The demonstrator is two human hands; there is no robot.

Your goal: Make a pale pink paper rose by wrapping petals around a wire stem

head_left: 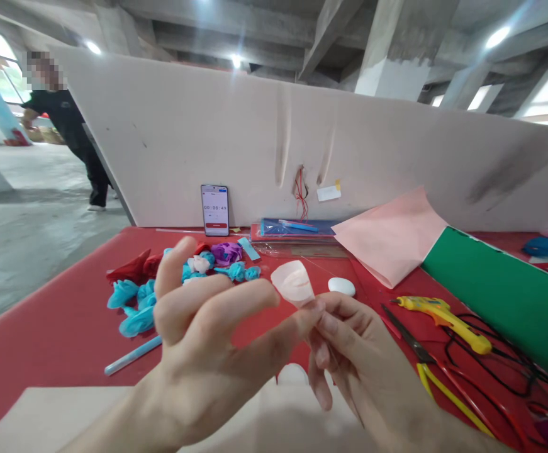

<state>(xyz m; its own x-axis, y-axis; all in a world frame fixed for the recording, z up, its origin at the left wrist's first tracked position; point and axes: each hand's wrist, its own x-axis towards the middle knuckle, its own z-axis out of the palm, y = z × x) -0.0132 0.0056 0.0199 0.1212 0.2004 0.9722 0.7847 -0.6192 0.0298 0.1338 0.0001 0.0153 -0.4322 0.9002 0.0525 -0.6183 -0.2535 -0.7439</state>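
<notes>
A small pale pink paper petal (293,282) stands upright above the table, its narrow base pinched between the thumb and fingers of my right hand (365,355). My left hand (226,340) is at its left with the fingers apart and raised. Only the left thumb tip reaches the petal's base, where it meets the right fingertips. Just behind the right hand lies a white oval object (341,287). Below the hands, a white round piece (293,375) is partly visible. What lies inside the right fingers is hidden.
Blue paper flowers (134,308), with red and purple ones, lie left. A phone (216,211) showing a timer leans on the white partition (198,138). At right are scissors (419,352), a yellow glue gun (443,318) with a black cord, and pink paper (391,236). A person (68,119) stands far left.
</notes>
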